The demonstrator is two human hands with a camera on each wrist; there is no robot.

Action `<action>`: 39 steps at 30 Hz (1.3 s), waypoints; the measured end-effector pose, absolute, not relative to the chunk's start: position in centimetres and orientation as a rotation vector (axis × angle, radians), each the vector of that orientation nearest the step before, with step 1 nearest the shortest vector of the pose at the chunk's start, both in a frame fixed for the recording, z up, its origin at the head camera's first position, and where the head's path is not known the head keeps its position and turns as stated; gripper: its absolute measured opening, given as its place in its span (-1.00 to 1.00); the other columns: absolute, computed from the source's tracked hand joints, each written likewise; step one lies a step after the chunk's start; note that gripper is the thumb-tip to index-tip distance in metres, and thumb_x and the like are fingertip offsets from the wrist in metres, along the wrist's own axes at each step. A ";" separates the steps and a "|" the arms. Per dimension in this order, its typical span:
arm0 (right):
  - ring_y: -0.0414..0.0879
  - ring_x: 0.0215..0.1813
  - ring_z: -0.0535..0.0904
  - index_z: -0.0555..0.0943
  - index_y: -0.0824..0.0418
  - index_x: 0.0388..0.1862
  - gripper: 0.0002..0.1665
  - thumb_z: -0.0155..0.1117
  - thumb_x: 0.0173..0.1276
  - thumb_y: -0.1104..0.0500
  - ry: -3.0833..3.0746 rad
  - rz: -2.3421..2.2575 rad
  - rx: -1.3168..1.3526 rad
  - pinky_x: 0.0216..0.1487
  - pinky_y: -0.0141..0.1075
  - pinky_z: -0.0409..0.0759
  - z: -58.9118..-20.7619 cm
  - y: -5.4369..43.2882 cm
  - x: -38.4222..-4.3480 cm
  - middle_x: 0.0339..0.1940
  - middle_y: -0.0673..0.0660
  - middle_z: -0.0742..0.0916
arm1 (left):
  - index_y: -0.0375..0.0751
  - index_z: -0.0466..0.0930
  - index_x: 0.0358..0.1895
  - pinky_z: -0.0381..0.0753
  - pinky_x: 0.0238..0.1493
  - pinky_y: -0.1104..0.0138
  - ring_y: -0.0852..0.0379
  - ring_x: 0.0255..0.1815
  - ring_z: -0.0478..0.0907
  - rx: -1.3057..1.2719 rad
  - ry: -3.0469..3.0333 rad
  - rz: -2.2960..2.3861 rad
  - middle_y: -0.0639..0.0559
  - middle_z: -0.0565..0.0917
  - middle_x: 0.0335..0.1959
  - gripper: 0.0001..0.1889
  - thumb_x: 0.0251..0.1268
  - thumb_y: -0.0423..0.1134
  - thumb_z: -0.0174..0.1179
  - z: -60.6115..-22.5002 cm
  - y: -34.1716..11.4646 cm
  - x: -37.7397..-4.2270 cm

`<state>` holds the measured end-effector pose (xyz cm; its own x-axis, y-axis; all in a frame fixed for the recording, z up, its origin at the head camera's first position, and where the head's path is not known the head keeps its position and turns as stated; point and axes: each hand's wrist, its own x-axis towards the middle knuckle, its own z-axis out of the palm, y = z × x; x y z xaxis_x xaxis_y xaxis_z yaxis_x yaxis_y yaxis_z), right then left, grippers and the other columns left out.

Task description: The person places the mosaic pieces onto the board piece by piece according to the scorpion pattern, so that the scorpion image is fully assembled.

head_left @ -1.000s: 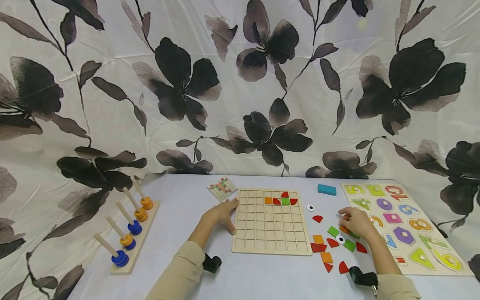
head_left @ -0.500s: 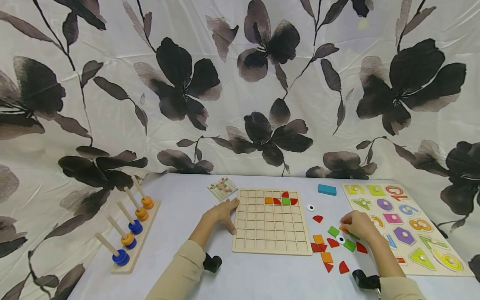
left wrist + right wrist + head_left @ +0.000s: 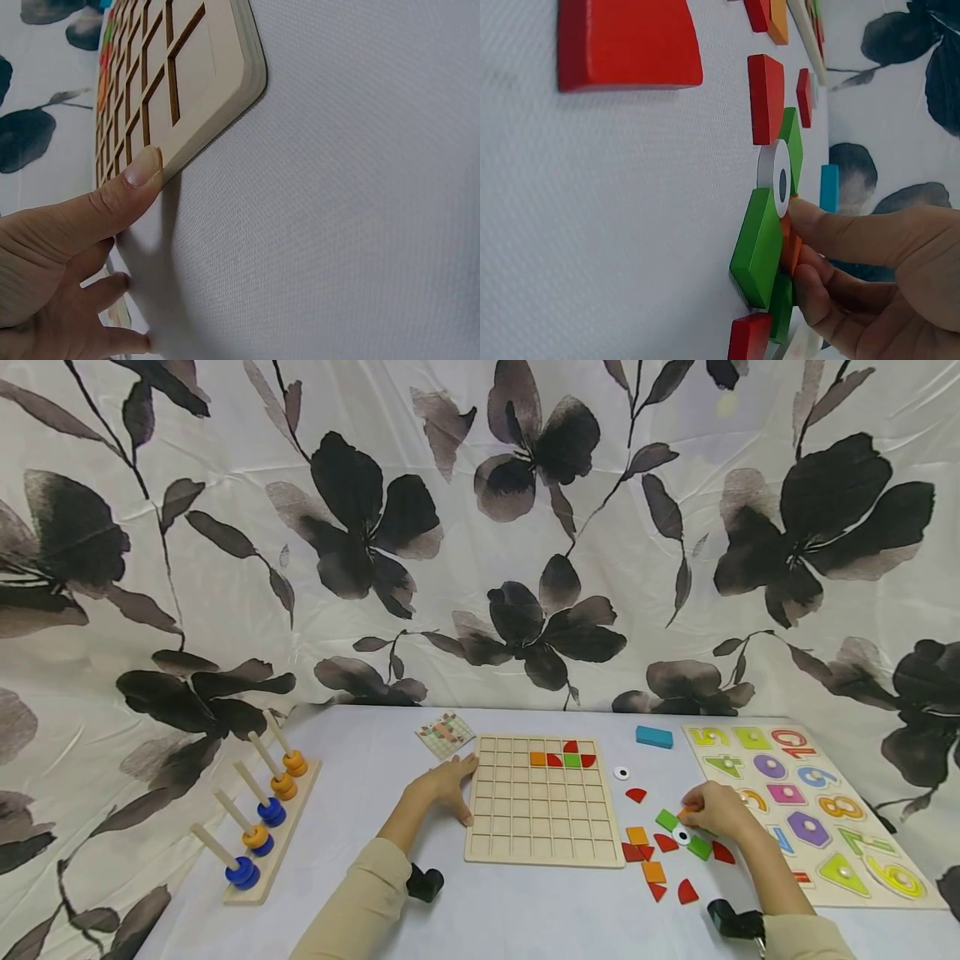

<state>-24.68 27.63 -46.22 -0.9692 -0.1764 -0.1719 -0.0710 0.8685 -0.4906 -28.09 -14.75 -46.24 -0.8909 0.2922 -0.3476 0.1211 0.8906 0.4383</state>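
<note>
The wooden grid board (image 3: 543, 827) lies in the middle of the table, with several orange, red and green pieces set in its upper right cells. My left hand (image 3: 441, 789) is at the board's left edge, its thumb (image 3: 124, 195) touching the rim and the other fingers spread. On the right, my right hand (image 3: 716, 810) pinches an orange block (image 3: 789, 244) between thumb and fingers. Around it lie green blocks (image 3: 757, 247), a white disc with a dark centre (image 3: 778, 176) and red quarter-round blocks (image 3: 766, 101). The orange block's lower part is partly hidden.
A printed pattern card (image 3: 444, 735) lies behind the board's left corner. At far left stands a peg stand (image 3: 288, 839) with blue and orange rings. A number-and-shape puzzle board (image 3: 810, 793) fills the right side, near a blue block (image 3: 654, 737).
My right hand has lowered onto the pieces, and its thumb and fingers have closed on the orange block. My left hand stays at the board's edge.
</note>
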 end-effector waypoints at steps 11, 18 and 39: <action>-0.09 -0.40 0.45 0.62 0.46 -0.24 -0.71 0.40 0.12 0.26 2.801 -0.887 -0.121 -0.33 -0.30 0.52 -46.8 28.4 -24.6 -0.48 0.09 0.62 | -0.23 0.13 0.44 -0.02 0.36 -0.23 -0.25 0.47 -0.04 0.311 2.644 0.574 -0.13 0.08 0.49 0.14 -0.38 -0.19 0.57 -46.2 -14.8 -28.1; -0.10 -0.41 0.44 0.63 0.45 -0.21 -0.75 0.33 0.19 0.27 2.861 -0.890 -0.167 -0.34 -0.30 0.51 -46.9 27.7 -25.0 -0.48 0.06 0.62 | -0.22 0.12 0.44 -0.03 0.36 -0.23 -0.27 0.47 -0.05 0.301 2.642 0.579 -0.14 0.06 0.49 0.13 -0.36 -0.19 0.57 -46.2 -14.9 -28.2; -0.07 -0.34 0.46 0.68 0.37 -0.21 -0.72 0.43 0.09 0.26 2.808 -0.815 -0.310 -0.21 -0.19 0.59 -47.4 22.1 -27.9 -0.37 0.13 0.69 | -0.20 0.11 0.45 -0.07 0.37 -0.24 -0.25 0.47 -0.03 0.321 2.631 0.606 -0.12 0.08 0.49 0.21 -0.48 -0.15 0.61 -47.1 -15.0 -28.7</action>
<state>-27.89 22.12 -47.38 -0.9578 -0.2548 -0.1329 -0.1440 0.8258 -0.5453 -28.70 -15.05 -47.07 -0.8852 0.3097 -0.3471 0.1267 0.8785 0.4607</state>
